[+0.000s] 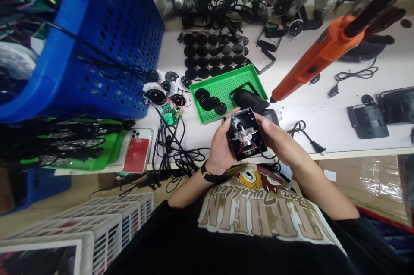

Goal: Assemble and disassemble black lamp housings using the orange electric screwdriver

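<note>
My left hand [223, 148] and my right hand [274, 135] hold an opened black device housing [243, 135] between them, just above the table's front edge. Inside it show a clear plastic part, a small metal part and red and blue wires. My left thumb lies along its left side; the right fingers wrap its right side, partly hidden. Just beyond my hands, a green perforated tray [211, 83] carries black discs [207, 98] and a black housing part [249, 99]. An orange electric screwdriver [317, 59] hangs at the right, its tip near that part.
A large blue basket [129, 20] full of parts stands at the left. Beside it lie white-and-black round parts [155, 94], a green circuit board [170, 115], black cables [171, 145] and a red phone [137, 152]. More black housings [368, 122] sit at the right.
</note>
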`<state>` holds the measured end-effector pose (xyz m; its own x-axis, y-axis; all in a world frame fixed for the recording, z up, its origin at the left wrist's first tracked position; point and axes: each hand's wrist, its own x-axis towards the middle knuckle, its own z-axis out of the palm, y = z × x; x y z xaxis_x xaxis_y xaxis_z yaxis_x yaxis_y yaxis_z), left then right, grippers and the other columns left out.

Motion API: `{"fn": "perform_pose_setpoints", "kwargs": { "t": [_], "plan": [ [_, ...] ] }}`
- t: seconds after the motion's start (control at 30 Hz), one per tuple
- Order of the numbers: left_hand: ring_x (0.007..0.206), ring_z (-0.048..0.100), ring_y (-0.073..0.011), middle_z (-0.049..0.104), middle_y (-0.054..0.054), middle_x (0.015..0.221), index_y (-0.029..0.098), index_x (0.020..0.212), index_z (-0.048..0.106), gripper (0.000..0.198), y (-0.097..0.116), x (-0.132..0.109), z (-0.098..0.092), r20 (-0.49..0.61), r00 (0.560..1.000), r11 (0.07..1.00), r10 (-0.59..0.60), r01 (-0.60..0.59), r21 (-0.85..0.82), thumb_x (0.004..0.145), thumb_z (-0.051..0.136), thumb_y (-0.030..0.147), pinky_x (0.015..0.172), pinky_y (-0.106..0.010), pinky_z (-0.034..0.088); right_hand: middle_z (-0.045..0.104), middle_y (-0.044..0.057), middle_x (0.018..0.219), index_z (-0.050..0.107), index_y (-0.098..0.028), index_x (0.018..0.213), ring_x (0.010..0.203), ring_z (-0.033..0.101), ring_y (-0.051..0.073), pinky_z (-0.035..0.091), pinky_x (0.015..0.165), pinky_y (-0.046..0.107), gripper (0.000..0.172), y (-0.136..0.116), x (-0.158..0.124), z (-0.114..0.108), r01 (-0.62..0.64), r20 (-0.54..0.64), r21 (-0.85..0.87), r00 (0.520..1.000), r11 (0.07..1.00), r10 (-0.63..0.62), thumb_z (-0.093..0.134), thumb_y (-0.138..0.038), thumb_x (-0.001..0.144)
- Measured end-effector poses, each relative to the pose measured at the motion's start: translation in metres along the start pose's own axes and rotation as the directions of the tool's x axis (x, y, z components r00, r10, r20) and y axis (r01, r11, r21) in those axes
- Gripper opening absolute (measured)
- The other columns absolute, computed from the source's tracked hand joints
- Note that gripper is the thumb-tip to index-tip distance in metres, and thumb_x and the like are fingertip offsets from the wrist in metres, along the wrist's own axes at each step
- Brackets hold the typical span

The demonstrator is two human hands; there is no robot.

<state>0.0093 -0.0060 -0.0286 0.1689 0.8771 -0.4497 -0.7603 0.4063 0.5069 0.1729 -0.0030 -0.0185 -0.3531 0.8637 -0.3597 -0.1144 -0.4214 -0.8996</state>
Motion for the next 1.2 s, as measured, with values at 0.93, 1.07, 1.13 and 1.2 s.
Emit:
{"fn": "perform_pose_setpoints", "kwargs": {
  "t": [0.93, 1.07, 1.13, 1.2],
  "plan": [
    [0.090, 0.078, -0.0173, 0.084, 0.000, 0.106, 0.024, 0.122, 0.076, 0.032, 0.017, 0.009, -0.008, -0.370, 0.929, 0.995, -0.015, 0.050, 0.086, 0.097, 0.061, 0.037, 0.102, -0.033, 0.058, 0.075, 0.011, 0.131, 0.068, -0.024, 0.131, 0.127, 0.067, 0.029, 0.052, 0.112, 0.052, 0.040, 0.044, -0.038, -0.084, -0.066, -0.543, -0.778, 0.569, 0.624, -0.617, 0.054, -0.049, 0.103],
    [0.095, 0.080, -0.0195, 0.084, 0.001, 0.106, 0.027, 0.131, 0.072, 0.039, 0.020, 0.013, -0.010, -0.366, 0.930, 0.986, -0.029, 0.087, 0.142, 0.098, 0.059, 0.041, 0.109, -0.037, 0.055, 0.075, 0.012, 0.129, 0.069, -0.025, 0.127, 0.126, 0.066, 0.031, 0.051, 0.111, 0.054, 0.040, 0.062, -0.055, -0.115, -0.144, -0.626, -0.750, 0.469, 0.646, -0.623, 0.052, -0.050, 0.102],
    [0.096, 0.080, -0.0214, 0.085, 0.001, 0.103, 0.030, 0.137, 0.069, 0.043, 0.022, 0.015, -0.014, -0.355, 0.934, 0.980, -0.033, 0.101, 0.174, 0.097, 0.059, 0.044, 0.110, -0.039, 0.056, 0.076, 0.012, 0.127, 0.070, -0.024, 0.124, 0.125, 0.066, 0.032, 0.050, 0.111, 0.055, 0.041, 0.074, -0.065, -0.136, -0.177, -0.667, -0.726, 0.417, 0.665, -0.617, 0.051, -0.052, 0.102],
    [0.092, 0.081, -0.0215, 0.085, 0.002, 0.104, 0.035, 0.142, 0.065, 0.046, 0.024, 0.017, -0.019, -0.355, 0.932, 0.973, -0.076, 0.147, 0.179, 0.097, 0.058, 0.044, 0.109, -0.041, 0.057, 0.076, 0.013, 0.126, 0.071, -0.023, 0.122, 0.124, 0.067, 0.032, 0.050, 0.111, 0.056, 0.044, 0.086, -0.071, -0.157, -0.201, -0.705, -0.697, 0.364, 0.688, -0.609, 0.049, -0.054, 0.102]
  ]
}}
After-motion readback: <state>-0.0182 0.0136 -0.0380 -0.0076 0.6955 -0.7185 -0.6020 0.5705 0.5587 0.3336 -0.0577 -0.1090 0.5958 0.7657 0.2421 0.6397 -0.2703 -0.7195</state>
